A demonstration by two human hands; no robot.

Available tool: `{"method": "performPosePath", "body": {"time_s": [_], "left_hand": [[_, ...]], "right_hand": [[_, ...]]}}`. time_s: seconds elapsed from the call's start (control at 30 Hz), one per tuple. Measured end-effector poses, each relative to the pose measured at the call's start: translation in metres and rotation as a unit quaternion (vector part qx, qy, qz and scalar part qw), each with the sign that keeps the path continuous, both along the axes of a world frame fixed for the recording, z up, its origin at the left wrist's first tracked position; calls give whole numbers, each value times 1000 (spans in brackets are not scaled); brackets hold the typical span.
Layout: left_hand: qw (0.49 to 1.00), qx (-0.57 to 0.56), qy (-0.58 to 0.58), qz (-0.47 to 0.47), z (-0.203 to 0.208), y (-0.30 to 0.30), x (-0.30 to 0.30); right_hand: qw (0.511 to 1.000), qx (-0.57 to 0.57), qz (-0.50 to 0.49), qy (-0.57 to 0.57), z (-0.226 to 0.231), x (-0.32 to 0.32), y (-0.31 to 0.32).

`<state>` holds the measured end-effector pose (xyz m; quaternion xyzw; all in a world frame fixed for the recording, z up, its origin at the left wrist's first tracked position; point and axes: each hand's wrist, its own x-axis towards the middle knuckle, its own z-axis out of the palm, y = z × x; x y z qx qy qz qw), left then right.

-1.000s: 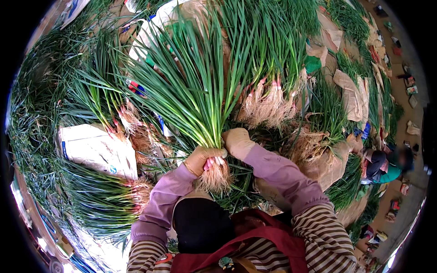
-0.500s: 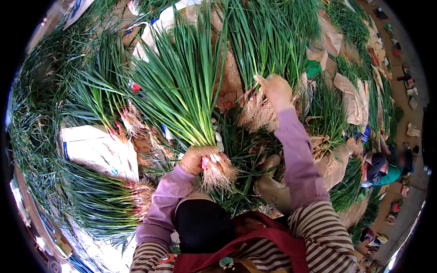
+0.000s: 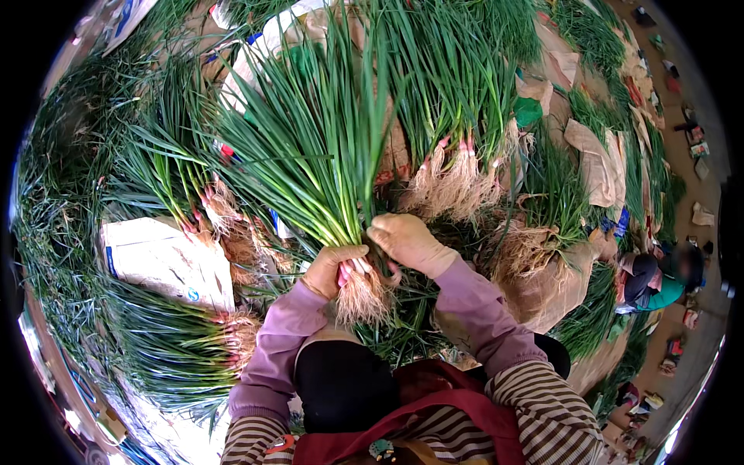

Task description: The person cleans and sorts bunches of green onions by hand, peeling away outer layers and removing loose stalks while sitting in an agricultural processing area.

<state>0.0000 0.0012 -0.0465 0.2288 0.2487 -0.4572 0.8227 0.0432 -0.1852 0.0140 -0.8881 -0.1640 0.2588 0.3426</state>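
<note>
My left hand (image 3: 325, 270), in what looks like a tan glove, is wrapped round the base of a thick bunch of green garlic (image 3: 314, 167). Its long leaves fan out away from me, while pinkish bulbs and pale stringy roots (image 3: 363, 301) hang below the grip. Against the right side of the bunch, my right hand (image 3: 411, 244) is closed on a stalk of green garlic whose curled pinkish base (image 3: 394, 277) shows under the fingers. My right fingertips are partly hidden. Beyond that hand lies a pile of more green garlic (image 3: 457, 101), roots toward me.
To the left lie a stacked bundle of green garlic (image 3: 178, 341), a white sack (image 3: 167, 256) and smaller loose plants (image 3: 174, 178). Tan sacking (image 3: 554, 291) and more plants spread to the right. Another person (image 3: 659, 279) crouches at the far right.
My right hand has come back from the far pile toward me and now meets the bunch, with a stalk in it. My left hand keeps its hold in nearly the same place.
</note>
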Motion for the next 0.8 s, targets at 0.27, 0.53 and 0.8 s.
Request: {"method": "performPosePath", "body": {"time_s": [0.27,0.53,0.8], "left_hand": [[1000,18,-6,-3,4,1,6],[962,-172,-146,153,40,9,0],[991,-44,-64,110,12,-4,3]], "right_hand": [[978,-25,-40,-203,-31,-11,15],[934,-212,-161,-240,-51,26,-40],[868,-399,-239,-172,-34,129,-118]]}}
